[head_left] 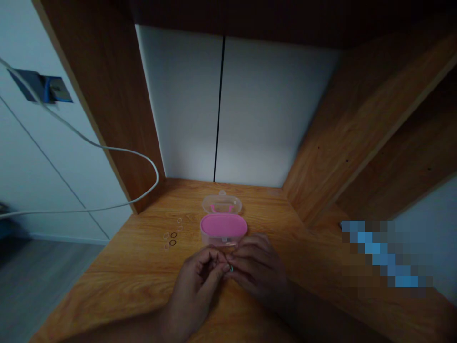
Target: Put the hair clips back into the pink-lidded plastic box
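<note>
My left hand and my right hand meet fingertip to fingertip above the wooden tabletop. Between their pinched fingers shows a small teal loop, which looks like a hair tie; most of it is hidden. Just beyond the fingers stands an oval box with clear sides and a pink inner cover. Its clear lid, with a pink handle, is tipped back behind it. To the left lie several small rings like hair ties, among them a dark ring and a pale pink ring.
The wooden tabletop runs back to white panels, with wooden uprights on both sides. A white cable loops in over the left edge from a wall socket. A pixelated blue patch covers part of the right side.
</note>
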The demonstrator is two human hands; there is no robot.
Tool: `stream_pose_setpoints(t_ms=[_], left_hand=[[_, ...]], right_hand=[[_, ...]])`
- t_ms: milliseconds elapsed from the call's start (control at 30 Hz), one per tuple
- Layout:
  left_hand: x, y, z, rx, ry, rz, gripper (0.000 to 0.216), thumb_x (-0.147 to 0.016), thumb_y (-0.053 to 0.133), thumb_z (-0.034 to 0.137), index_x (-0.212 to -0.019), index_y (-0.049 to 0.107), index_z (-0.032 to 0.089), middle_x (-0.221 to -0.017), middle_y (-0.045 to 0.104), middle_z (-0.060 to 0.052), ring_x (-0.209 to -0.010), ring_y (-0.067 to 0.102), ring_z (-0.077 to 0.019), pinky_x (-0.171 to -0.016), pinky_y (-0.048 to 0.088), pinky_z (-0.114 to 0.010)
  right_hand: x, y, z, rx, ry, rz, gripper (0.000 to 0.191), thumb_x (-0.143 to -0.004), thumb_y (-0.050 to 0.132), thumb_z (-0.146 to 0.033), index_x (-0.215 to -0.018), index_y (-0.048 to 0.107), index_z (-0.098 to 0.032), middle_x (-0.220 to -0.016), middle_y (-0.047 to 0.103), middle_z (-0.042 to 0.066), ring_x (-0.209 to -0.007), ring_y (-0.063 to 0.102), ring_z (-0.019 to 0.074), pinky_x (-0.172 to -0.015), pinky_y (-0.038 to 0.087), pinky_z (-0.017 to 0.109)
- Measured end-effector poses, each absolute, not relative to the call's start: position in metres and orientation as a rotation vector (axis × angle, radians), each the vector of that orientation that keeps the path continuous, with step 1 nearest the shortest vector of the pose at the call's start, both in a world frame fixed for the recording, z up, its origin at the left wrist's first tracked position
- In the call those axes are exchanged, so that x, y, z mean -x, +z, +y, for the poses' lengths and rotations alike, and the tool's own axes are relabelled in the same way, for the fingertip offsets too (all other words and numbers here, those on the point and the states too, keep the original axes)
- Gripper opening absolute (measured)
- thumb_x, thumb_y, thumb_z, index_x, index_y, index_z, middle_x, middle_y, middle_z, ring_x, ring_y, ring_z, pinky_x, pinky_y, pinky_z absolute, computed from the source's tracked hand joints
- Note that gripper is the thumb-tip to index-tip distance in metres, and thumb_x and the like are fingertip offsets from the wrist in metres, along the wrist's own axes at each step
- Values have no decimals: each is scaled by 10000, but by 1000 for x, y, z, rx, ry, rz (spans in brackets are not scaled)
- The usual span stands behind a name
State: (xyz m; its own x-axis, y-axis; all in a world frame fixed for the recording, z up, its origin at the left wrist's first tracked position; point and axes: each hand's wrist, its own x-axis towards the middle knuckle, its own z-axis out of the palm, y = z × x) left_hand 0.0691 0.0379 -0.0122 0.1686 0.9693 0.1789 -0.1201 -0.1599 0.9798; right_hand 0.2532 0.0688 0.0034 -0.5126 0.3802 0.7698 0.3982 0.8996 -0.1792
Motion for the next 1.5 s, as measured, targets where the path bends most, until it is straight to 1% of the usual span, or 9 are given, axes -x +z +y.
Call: stream_pose_setpoints(t_ms=[267,533,633,767,900,1033,1133,1333,1500], left_hand=[[-63,-5,38,-1274,1155,977,180,-768,760,395,-716,698,235,-698,684,-40,-664,621,-181,-636,523,-296],[-58,-12,49,-1112,1016,881,219,-680,839,396,-738,749,205,-698,749,-58,-665,694,-203,-701,584,-354],[-59,-13,51,-1065,957,838,237,-656,862,386,-754,763,194,-740,765,-58,-693,707,-199,-732,584,-347],[-57,-10,53,-1056,899,807,251,-667,863,391,-780,779,184,-741,768,-53,-683,706,-176,-719,576,-307],[-54,-9,54,-1025,851,781,286,-700,847,415,-750,743,153,-740,765,-62,-659,711,-163,-700,581,-289],[-54,-13,57,-891,853,724,358,-732,828,433,-816,636,142,-814,771,-76,-619,720,-153,-639,588,-277],[-55,-16,58,-870,873,716,383,-755,811,442,-861,583,153,-743,757,-49,-586,717,-145,-616,587,-263],[-56,-13,55,-910,850,795,433,-724,821,471,-914,652,120,-715,756,-48,-598,715,-133,-629,573,-238],[-57,-10,54,-916,870,806,428,-723,826,456,-930,696,105,-714,758,-44,-603,698,-107,-629,551,-210]], right_hand=[[-252,11,64,472,115,-2102,353,-869,717,-190,-1195,642,-303,-867,772,4,-849,688,194,-745,573,362],[-249,12,67,539,349,-1870,240,-828,712,-119,-1002,689,-282,-797,739,16,-766,696,192,-696,598,354],[-250,9,68,580,378,-1828,271,-799,717,-77,-977,680,-278,-789,717,15,-763,682,193,-692,590,363],[-251,6,68,602,387,-1821,335,-802,692,-36,-1028,677,-283,-841,718,20,-799,684,192,-713,588,366],[-253,8,68,562,364,-1881,301,-844,701,-87,-1062,703,-293,-854,744,21,-820,701,193,-716,601,354],[-254,9,67,563,359,-1903,229,-867,716,-163,-1059,727,-288,-837,770,15,-817,712,188,-703,610,328],[-253,8,67,541,365,-1936,240,-864,729,-192,-1075,721,-307,-827,778,-2,-816,710,183,-723,604,331],[-248,7,69,480,372,-2007,86,-891,699,-211,-960,707,-262,-758,759,-20,-672,672,133,-722,546,305],[-250,3,71,527,337,-2048,135,-914,669,-199,-1013,697,-286,-813,771,-25,-739,664,147,-716,537,299]])
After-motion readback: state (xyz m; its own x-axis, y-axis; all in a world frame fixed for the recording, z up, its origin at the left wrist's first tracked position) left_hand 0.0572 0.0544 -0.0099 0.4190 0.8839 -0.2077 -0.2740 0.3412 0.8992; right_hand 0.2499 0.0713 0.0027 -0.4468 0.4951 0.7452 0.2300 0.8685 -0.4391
